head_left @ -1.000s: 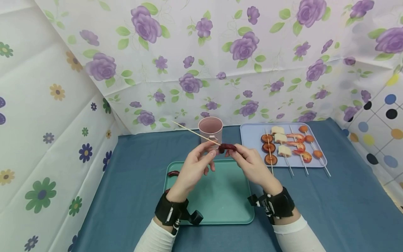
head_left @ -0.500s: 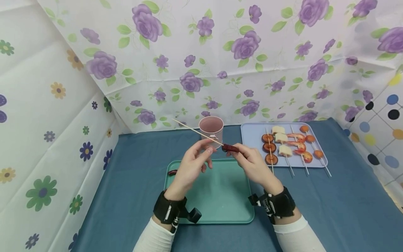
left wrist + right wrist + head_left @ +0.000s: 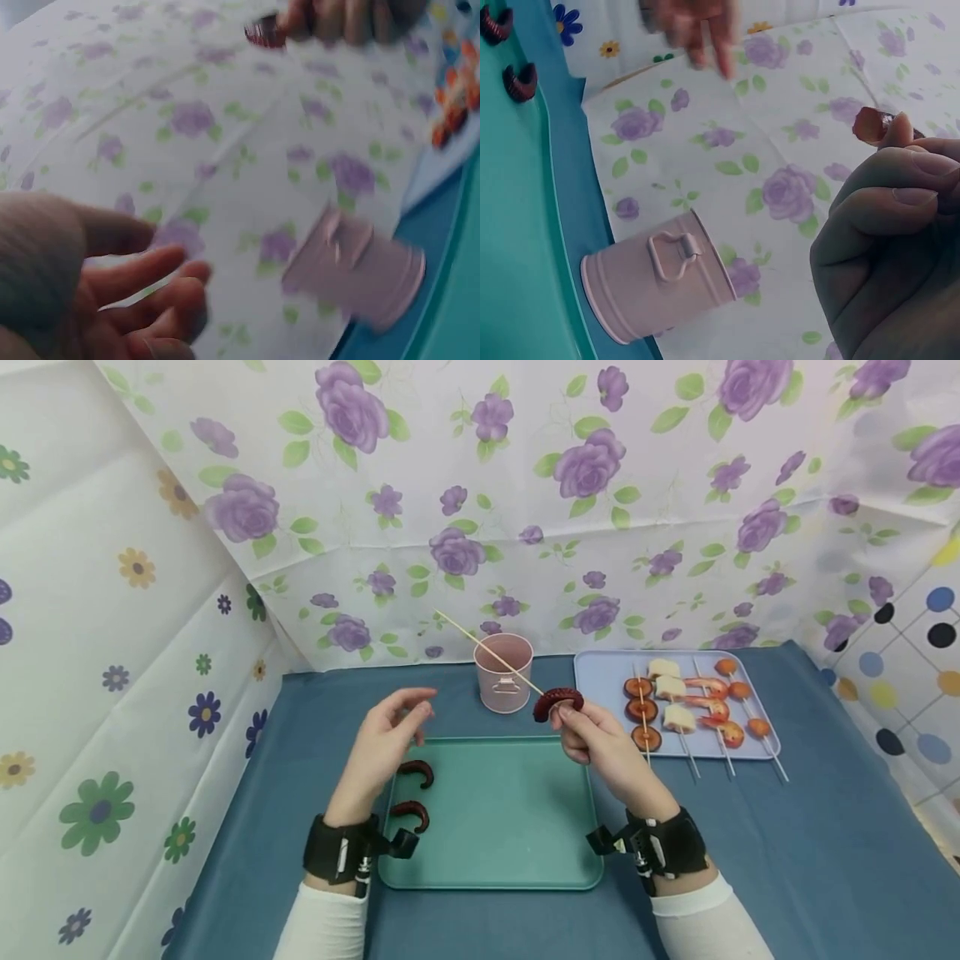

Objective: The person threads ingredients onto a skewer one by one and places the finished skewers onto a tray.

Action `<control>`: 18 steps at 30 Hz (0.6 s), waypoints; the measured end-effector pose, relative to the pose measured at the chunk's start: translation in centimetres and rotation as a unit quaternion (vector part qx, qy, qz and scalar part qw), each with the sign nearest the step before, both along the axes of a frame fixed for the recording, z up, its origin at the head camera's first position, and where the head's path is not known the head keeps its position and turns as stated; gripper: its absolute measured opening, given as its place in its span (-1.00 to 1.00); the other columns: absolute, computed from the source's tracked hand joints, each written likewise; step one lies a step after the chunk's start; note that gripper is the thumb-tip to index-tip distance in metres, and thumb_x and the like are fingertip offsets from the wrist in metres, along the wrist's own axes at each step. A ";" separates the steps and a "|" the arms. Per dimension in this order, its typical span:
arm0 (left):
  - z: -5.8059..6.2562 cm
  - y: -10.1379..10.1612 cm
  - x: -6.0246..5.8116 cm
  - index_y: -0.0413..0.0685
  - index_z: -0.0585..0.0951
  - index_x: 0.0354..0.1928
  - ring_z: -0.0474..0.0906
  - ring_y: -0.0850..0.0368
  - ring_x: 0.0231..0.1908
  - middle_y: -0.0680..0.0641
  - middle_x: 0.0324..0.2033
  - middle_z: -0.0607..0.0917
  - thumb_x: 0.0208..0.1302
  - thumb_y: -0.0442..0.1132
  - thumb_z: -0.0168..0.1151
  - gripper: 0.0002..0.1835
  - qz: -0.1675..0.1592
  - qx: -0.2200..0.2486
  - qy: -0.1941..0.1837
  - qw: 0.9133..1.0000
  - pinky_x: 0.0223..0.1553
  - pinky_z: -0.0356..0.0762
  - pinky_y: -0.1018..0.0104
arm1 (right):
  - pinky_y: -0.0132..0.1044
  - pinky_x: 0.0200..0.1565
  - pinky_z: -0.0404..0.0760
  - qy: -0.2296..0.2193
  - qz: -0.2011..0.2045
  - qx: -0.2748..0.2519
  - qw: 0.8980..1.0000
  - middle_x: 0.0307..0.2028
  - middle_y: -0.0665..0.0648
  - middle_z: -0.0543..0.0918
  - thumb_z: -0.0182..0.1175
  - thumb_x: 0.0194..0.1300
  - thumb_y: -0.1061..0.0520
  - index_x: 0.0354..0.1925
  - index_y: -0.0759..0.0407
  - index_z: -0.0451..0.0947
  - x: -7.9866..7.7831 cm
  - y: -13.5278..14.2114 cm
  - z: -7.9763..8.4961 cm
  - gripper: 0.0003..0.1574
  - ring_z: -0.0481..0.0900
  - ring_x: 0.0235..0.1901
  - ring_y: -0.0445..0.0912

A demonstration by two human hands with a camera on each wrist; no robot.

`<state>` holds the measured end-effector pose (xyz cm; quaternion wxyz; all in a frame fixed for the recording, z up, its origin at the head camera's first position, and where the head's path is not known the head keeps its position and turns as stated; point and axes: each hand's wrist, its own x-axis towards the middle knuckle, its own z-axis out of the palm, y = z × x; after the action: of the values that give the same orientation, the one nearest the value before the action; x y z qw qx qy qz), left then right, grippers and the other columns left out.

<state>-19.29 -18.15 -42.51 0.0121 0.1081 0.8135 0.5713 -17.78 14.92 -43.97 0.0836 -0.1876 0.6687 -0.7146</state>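
My right hand [image 3: 596, 739] pinches a curved, dark red, sausage-like piece [image 3: 558, 700] between thumb and fingers, raised over the green tray's far right corner. A thin wooden skewer [image 3: 487, 650] runs from this piece up to the left, passing in front of the pink bucket. Its near end meets the piece; how deep it sits is hidden. My left hand [image 3: 384, 743] hovers by the tray's far left corner, fingers loosely bent and holding nothing. Two similar curved sausage-like pieces lie at the left of the green tray [image 3: 510, 827], the farther piece [image 3: 417, 772] and the nearer piece [image 3: 411, 814].
The pink bucket [image 3: 504, 689] stands behind the green tray. At the back right, a pale blue tray [image 3: 600, 670] bears several loaded skewers, with mushroom slices [image 3: 641, 710], white cubes [image 3: 678, 718], shrimp [image 3: 716, 706] and orange balls [image 3: 738, 690]. Flowered sheets [image 3: 450, 485] enclose the table.
My left hand has left the skewer and moved left, uncovering the two pieces on the tray. The right hand has turned the held piece, and the skewer now slants more steeply.
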 end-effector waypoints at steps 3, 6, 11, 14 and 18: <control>-1.1 -2.1 0.1 -0.04 0.70 0.24 0.55 -0.07 -0.42 -0.09 -0.11 0.71 0.64 -0.12 0.23 -0.71 -0.044 -0.139 0.003 0.989 -0.40 0.45 0.19 | -0.26 -0.46 0.16 -0.014 0.007 -0.002 1.000 -0.61 0.01 0.14 -0.06 0.78 -0.10 -0.17 0.15 0.53 -0.1 0.0 0.0 -0.56 0.08 -0.65 -0.07; -2.0 -3.5 0.4 -0.06 0.74 0.09 0.45 0.09 -0.53 0.02 -0.30 0.67 0.53 -0.18 0.37 -0.79 -0.102 -0.235 -0.012 0.967 -0.41 0.43 0.19 | -0.28 -0.46 0.16 -0.022 0.018 -0.005 1.000 -0.62 0.02 0.13 -0.05 0.77 -0.08 -0.19 0.15 0.52 -0.1 0.0 0.1 -0.56 0.04 -0.65 0.00; -2.9 -4.1 0.6 -0.08 0.75 -0.06 0.43 0.13 -0.56 0.02 -0.52 0.55 0.32 -0.27 0.56 -0.79 -0.164 -0.310 -0.049 0.935 -0.41 0.45 0.21 | -0.20 -0.45 0.12 -0.035 0.037 -0.006 0.999 -0.63 0.02 0.12 -0.03 0.76 -0.12 -0.23 0.15 0.50 -0.2 0.0 0.2 -0.53 -0.04 -0.62 0.16; -3.1 -3.9 0.9 -0.04 0.75 -0.15 0.47 0.10 -0.53 -0.01 -0.54 0.52 0.22 -0.30 0.63 -0.78 -0.160 -0.344 -0.064 0.923 -0.39 0.48 0.18 | -0.13 -0.44 0.08 -0.037 0.045 -0.011 0.998 -0.63 0.04 0.10 -0.05 0.77 -0.09 -0.24 0.15 0.50 -0.2 0.0 0.0 -0.54 -0.03 -0.63 0.14; -3.6 -3.6 1.4 0.00 0.73 -0.20 0.48 0.09 -0.50 0.01 -0.50 0.53 0.15 -0.31 0.68 -0.73 -0.147 -0.378 -0.081 0.910 -0.39 0.48 0.17 | -0.11 -0.44 0.08 -0.042 0.048 -0.018 0.998 -0.63 0.06 0.08 -0.06 0.77 -0.07 -0.25 0.14 0.50 -0.2 -0.1 -0.2 -0.55 0.02 -0.66 0.01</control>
<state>-17.94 -21.70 -46.11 0.2019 0.1666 0.9398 0.2196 -18.01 14.83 -44.21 0.1421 -0.1907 0.6420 -0.7288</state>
